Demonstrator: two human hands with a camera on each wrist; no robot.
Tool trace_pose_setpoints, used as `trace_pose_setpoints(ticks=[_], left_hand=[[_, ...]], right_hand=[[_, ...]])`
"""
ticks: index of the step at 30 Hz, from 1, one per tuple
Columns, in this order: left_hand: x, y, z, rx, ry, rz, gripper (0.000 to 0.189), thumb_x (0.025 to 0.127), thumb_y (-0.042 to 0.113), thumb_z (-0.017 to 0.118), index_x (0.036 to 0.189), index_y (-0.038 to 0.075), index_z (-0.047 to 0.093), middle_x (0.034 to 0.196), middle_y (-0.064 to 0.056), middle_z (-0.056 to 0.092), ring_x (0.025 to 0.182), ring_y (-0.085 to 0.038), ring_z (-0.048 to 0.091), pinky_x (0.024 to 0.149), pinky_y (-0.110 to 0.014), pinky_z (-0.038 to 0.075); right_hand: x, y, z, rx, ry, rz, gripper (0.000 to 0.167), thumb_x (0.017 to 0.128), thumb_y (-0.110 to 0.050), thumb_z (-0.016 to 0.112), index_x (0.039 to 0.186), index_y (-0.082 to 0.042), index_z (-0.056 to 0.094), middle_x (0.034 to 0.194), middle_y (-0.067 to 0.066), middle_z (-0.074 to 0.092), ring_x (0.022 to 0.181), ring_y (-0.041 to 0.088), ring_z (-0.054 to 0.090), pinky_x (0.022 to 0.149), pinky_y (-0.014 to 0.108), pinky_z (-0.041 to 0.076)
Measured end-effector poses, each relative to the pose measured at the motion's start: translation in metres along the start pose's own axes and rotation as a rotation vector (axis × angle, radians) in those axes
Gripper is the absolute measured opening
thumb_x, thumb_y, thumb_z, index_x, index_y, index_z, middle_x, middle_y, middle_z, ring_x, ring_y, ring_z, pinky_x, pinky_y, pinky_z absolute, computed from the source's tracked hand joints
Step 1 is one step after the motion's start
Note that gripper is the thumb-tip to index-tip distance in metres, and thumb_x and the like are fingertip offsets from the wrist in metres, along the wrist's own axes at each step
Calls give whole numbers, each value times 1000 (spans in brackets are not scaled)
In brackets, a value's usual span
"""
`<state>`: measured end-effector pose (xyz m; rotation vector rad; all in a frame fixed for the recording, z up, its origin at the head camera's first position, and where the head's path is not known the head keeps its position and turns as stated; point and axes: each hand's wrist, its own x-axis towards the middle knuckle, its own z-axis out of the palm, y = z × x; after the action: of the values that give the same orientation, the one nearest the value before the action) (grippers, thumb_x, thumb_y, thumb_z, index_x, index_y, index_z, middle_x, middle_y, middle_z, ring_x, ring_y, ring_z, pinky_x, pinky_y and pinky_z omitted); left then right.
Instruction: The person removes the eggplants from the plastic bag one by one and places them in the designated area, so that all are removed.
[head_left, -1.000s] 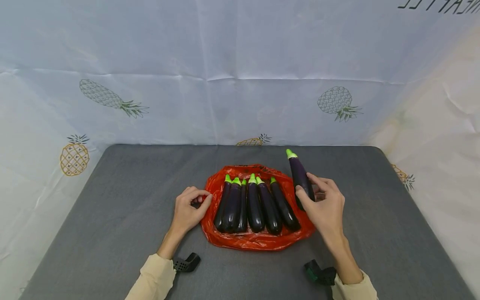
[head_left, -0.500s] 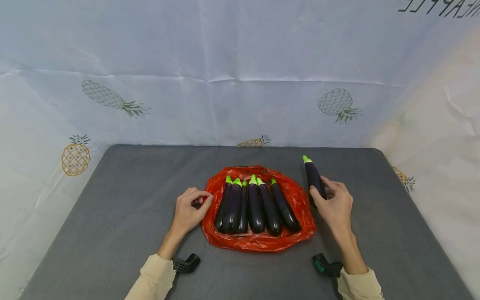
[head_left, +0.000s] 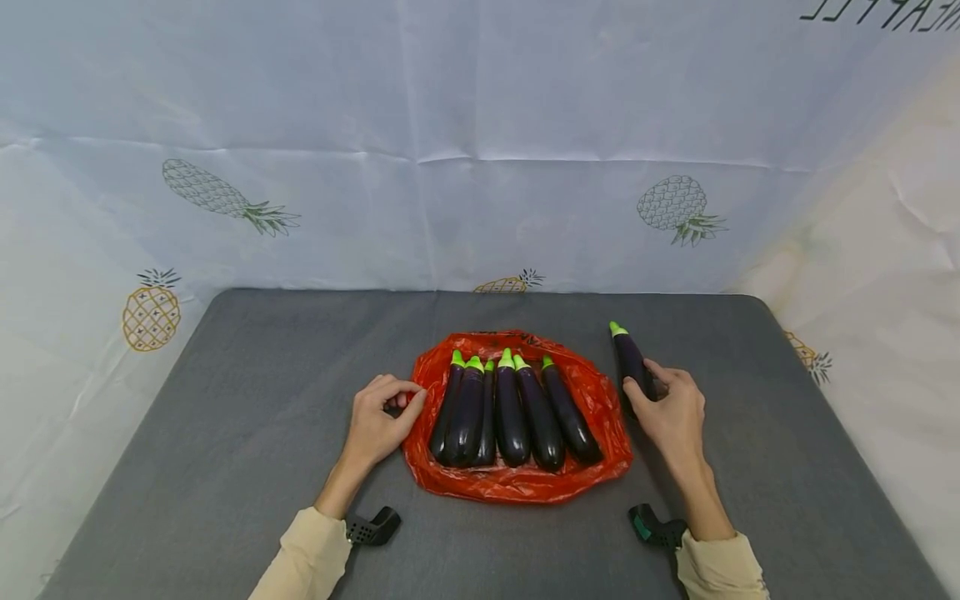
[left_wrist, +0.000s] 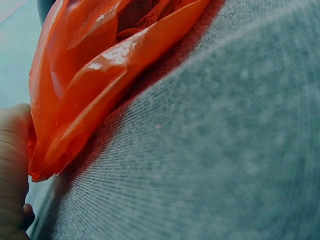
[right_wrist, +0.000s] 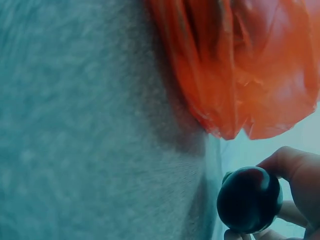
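Observation:
My left hand [head_left: 379, 414] pinches the left edge of a red plastic bag [head_left: 525, 487]; in the left wrist view the thumb [left_wrist: 12, 165] lies against the crinkled plastic. Several dark purple eggplants [head_left: 511, 417] with bright green stem ends lie side by side on the bag, stems facing away. To the right of the bag, my right hand [head_left: 671, 408] grips a single eggplant [head_left: 630, 358] between thumb and fingers, its stem end pointing away and slightly left. In the right wrist view the rounded end of this eggplant [right_wrist: 250, 200] shows close to the tabletop; whether it touches is unclear.
A grey cloth-covered table [head_left: 247, 400] lies under everything. Behind it hangs a white curtain [head_left: 420, 108] with printed pineapples. Black devices are strapped at the left wrist [head_left: 373, 527] and right wrist [head_left: 657, 528].
My right hand has carried its eggplant from above the bag's right edge out to the right and lowered it. The left hand stays at the bag's edge.

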<state>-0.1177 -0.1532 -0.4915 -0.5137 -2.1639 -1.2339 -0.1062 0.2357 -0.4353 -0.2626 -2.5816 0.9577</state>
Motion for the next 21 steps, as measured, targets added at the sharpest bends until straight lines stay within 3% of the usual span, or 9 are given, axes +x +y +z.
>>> trace_pose_setpoints(ticks=[9, 21], left_hand=[[0, 0, -1, 5, -19, -3, 14, 80, 0, 80, 79, 13, 74, 63, 4, 52, 60, -9, 44, 60, -19, 34], [1, 1, -1, 8, -19, -7, 15, 80, 0, 81, 78, 14, 74, 62, 4, 52, 60, -9, 44, 59, -19, 35]], right_hand=[[0, 5, 0, 3, -18, 10, 44, 90, -16, 71, 128, 5, 67, 121, 32, 63, 93, 46, 67, 80, 62, 51], [2, 4, -2, -4, -65, 12, 46, 91, -16, 70, 130, 7, 65, 122, 33, 61, 102, 49, 63, 87, 63, 48]])
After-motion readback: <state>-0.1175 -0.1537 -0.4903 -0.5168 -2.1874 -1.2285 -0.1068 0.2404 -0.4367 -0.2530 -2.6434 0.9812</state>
